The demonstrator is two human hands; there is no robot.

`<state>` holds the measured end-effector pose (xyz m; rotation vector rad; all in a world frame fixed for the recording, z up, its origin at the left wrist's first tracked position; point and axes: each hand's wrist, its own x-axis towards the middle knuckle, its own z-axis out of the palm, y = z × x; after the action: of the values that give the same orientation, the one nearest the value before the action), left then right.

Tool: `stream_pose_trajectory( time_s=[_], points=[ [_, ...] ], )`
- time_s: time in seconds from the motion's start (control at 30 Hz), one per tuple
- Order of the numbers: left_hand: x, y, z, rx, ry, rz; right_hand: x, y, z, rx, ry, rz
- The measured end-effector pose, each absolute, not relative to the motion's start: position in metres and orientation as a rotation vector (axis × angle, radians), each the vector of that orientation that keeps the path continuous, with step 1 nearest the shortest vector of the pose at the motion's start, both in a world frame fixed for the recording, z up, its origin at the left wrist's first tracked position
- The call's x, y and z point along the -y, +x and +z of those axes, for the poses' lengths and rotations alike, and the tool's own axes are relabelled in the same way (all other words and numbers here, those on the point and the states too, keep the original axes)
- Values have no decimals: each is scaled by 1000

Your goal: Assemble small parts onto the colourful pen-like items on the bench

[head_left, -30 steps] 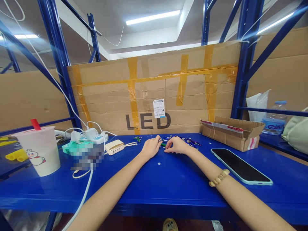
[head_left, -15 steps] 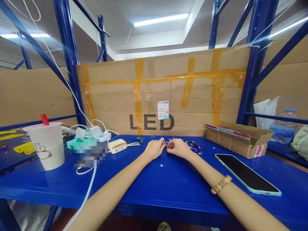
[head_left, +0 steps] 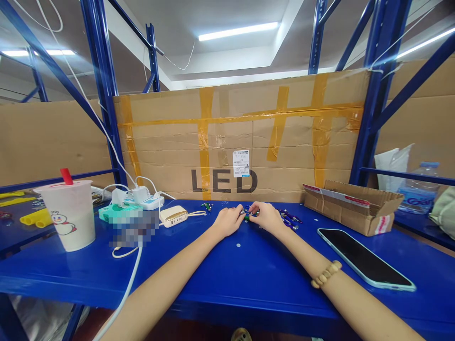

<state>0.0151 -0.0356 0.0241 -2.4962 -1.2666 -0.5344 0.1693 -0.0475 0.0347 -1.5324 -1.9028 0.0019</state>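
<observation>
Near the back of the blue table (head_left: 227, 274), my left hand (head_left: 228, 221) is closed on a small shiny item at its fingertips, too small to name. Close beside it on the right, my right hand (head_left: 265, 218) pinches something small, partly hidden, with a bit of green below the fingers. Several small purple and blue metallic pieces (head_left: 291, 218) lie behind and right of my right hand. A few small green pieces (head_left: 207, 206) rest left of my left hand.
On the left stand a cup with a red straw (head_left: 71, 218), a power strip (head_left: 149, 202) with cables and a cream power bank (head_left: 173, 216). To the right are a phone (head_left: 366, 258) and an open cardboard box (head_left: 351, 208). Cardboard (head_left: 170, 151) walls the back.
My right hand has shifted slightly to the right and up, with its fingertips a little differently placed. My left hand has stayed nearly in place.
</observation>
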Motion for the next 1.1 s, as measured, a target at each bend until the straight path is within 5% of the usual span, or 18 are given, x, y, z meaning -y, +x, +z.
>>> stream_pose_trajectory(
  time_s=[1.1],
  points=[
    [39,15,26,1266,-2496,-478,52,169,41,1861,-1598,-80]
  ],
)
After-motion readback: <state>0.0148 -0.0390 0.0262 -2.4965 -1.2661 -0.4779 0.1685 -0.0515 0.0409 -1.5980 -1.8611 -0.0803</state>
